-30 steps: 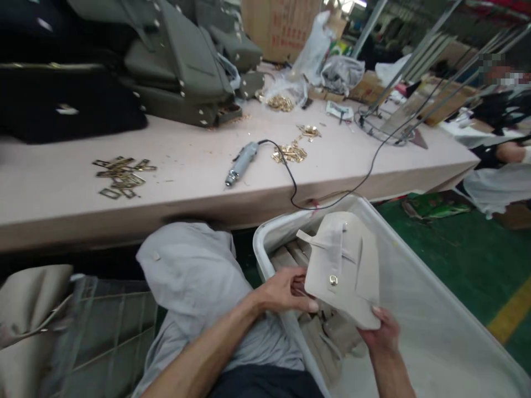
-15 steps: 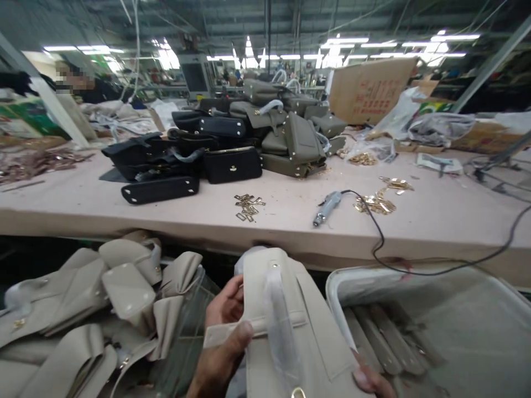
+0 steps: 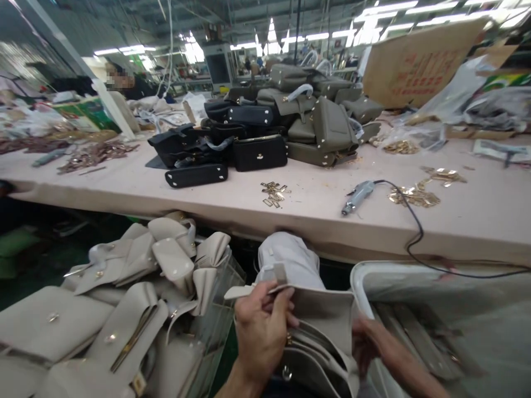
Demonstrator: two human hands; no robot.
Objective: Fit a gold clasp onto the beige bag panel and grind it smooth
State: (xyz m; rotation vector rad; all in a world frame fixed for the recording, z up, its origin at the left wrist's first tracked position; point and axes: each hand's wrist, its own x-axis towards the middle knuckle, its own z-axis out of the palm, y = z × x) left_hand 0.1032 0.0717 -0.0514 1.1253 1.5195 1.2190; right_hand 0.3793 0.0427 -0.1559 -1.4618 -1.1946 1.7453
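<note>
A light grey-beige handbag (image 3: 327, 315) is held up in front of me, its flap raised and its inner compartments showing. My left hand (image 3: 265, 326) pinches the flap's edge near a strap end that sticks out to the left. At the bag's right side is my right hand (image 3: 369, 340), fingers curled around the edge and partly hidden behind it. Below my left hand a round metal clasp (image 3: 286, 372) shows on the bag's front. Light-coloured cloth (image 3: 288, 257) is visible behind the bag, at the table's edge.
Several beige bags (image 3: 124, 276) fill a crate on the left. On the right stands a white bin (image 3: 360, 276) with grey pieces inside. The table (image 3: 315, 215) bears black bags (image 3: 260, 153), olive bags (image 3: 336, 130), a corded electric screwdriver (image 3: 359, 197) and gold metal plates (image 3: 415, 196).
The bag has turned from its strapped outer side to its opened inside. My left hand has shifted from the strap to the flap's edge. The view has swung left.
</note>
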